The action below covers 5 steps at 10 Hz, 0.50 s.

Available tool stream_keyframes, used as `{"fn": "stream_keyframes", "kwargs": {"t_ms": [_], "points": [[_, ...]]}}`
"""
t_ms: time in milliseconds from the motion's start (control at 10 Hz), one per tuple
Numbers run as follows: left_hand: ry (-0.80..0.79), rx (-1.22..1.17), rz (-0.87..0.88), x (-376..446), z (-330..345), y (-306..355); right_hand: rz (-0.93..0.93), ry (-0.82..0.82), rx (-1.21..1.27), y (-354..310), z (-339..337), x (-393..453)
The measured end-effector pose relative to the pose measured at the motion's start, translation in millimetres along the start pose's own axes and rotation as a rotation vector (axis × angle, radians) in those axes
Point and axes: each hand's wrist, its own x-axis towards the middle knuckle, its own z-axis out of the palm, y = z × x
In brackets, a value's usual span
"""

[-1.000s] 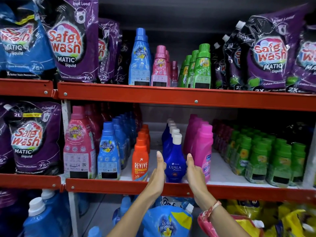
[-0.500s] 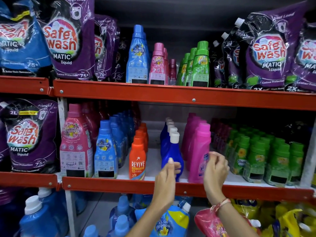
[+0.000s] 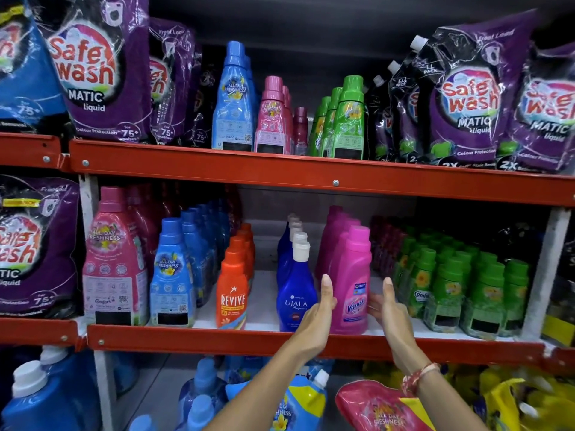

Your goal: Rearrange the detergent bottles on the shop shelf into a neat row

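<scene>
On the middle shelf [image 3: 280, 342] a pink Vanish bottle [image 3: 351, 275] stands at the front of its row. My left hand [image 3: 317, 315] is flat against its left side, fingers straight up. My right hand [image 3: 387, 309] is flat by its right side, fingers up; whether it touches I cannot tell. Neither hand closes around the bottle. A dark blue Ujala bottle [image 3: 295, 290] with a white cap stands just left of my left hand. An orange Revive bottle [image 3: 231, 290] leads the row further left.
Green Comfort bottles [image 3: 451, 290] fill the shelf to the right, blue [image 3: 172, 275] and pink [image 3: 113, 262] Comfort bottles to the left. Purple Safe Wash pouches [image 3: 99, 66] and more bottles sit on the upper shelf. Blue refill pouches [image 3: 298, 405] lie below.
Both hands moved right, from either side of the blue Ujala bottle to either side of the pink Vanish bottle. The view shifted slightly.
</scene>
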Motion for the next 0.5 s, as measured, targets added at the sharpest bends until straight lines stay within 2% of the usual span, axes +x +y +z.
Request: {"fn": "stream_keyframes", "kwargs": {"t_ms": [200, 400, 500], "points": [[-0.031, 0.042, 0.019, 10, 5, -4, -0.078, 0.074, -0.109, -2, -9, -9], [-0.094, 0.113, 0.073, 0, 4, -1, -0.149, 0.073, -0.226, -1, -15, -12], [0.008, 0.241, 0.22, -11, -1, -3, -0.284, 0.136, -0.282, -15, -17, -15]]}}
